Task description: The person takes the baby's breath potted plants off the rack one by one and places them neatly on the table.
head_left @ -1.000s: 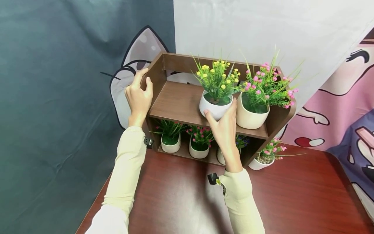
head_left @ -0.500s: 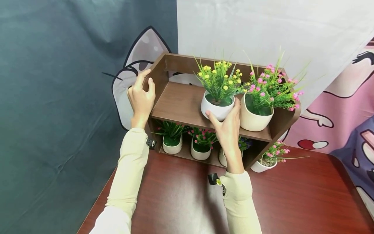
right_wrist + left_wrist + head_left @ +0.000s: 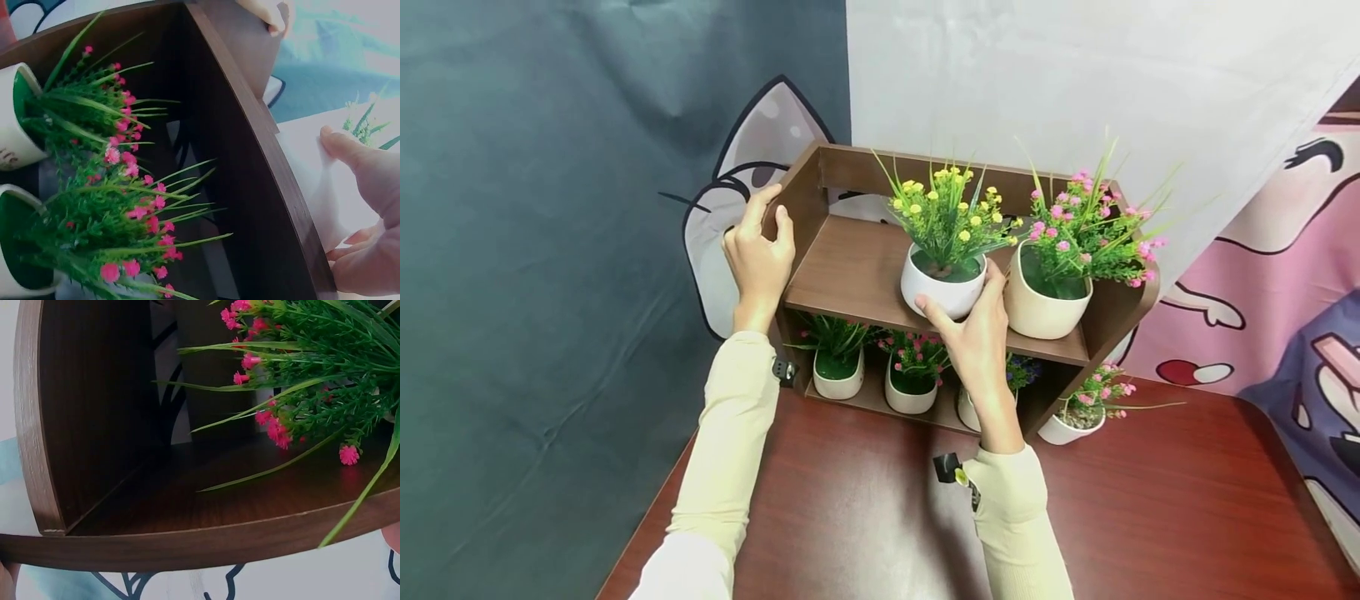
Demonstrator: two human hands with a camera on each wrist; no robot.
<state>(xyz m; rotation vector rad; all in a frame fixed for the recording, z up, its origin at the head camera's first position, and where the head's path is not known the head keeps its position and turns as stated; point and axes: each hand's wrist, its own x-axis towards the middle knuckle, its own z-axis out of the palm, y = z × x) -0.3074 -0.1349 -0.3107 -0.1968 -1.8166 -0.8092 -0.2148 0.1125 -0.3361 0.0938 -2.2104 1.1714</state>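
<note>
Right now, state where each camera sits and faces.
Head: on the head, facing forward and down at the shelf; left grip, right grip, sleeves show.
Left wrist: on that wrist, facing pink flowers; perhaps slivers of that grip.
Right wrist: likewise, facing lower pots; both grips show.
Head and right wrist share the white pot.

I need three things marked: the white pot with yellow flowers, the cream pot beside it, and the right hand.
White pot (image 3: 944,293), head view: its front wall.
Cream pot (image 3: 1047,317), head view: its front wall.
Right hand (image 3: 981,337), head view: back of the hand.
</note>
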